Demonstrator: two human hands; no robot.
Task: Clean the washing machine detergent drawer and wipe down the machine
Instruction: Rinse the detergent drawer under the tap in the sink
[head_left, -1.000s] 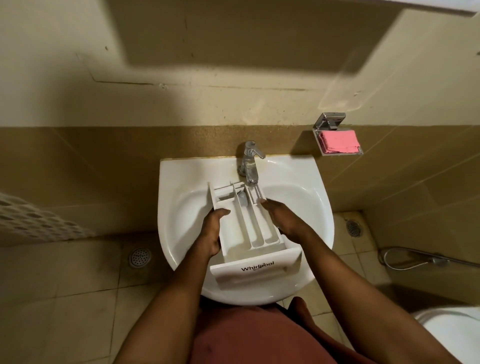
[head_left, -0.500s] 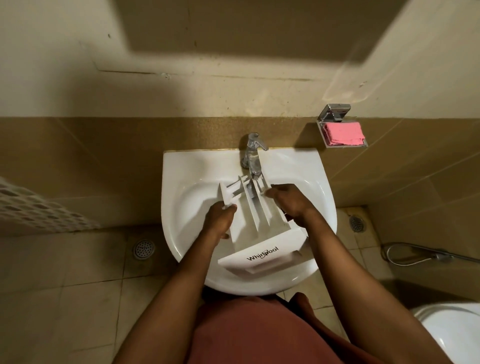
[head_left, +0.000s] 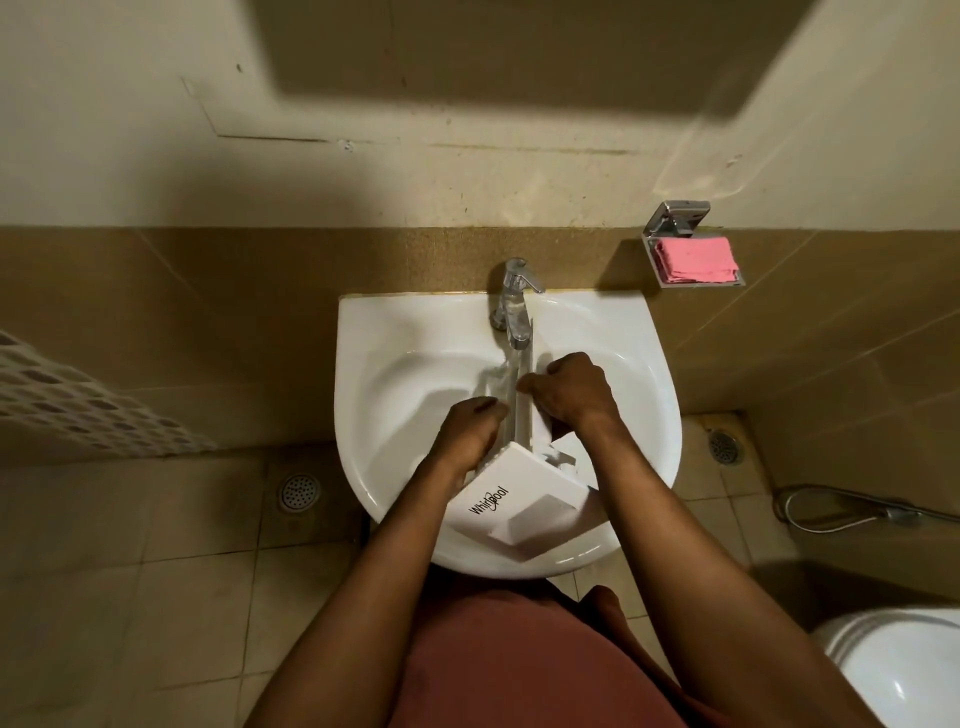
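Rolled sideways since earlier, the drawer (head_left: 511, 499) was gripped by left hand (head_left: 467, 434) and right hand (head_left: 569, 389); I judged compartments should face the tap (head_left: 514, 306).

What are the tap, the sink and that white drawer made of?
The tap looks like shiny metal, probably chrome-plated: it is silvery and mirrors the light. The sink looks like glazed ceramic: white, smooth and glossy. The drawer looks like plastic: thin white walls, duller sheen, printed logo.

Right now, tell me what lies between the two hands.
Head view: the detergent drawer, tipped on edge below the tap, lies between left hand and right hand, both gripping it.
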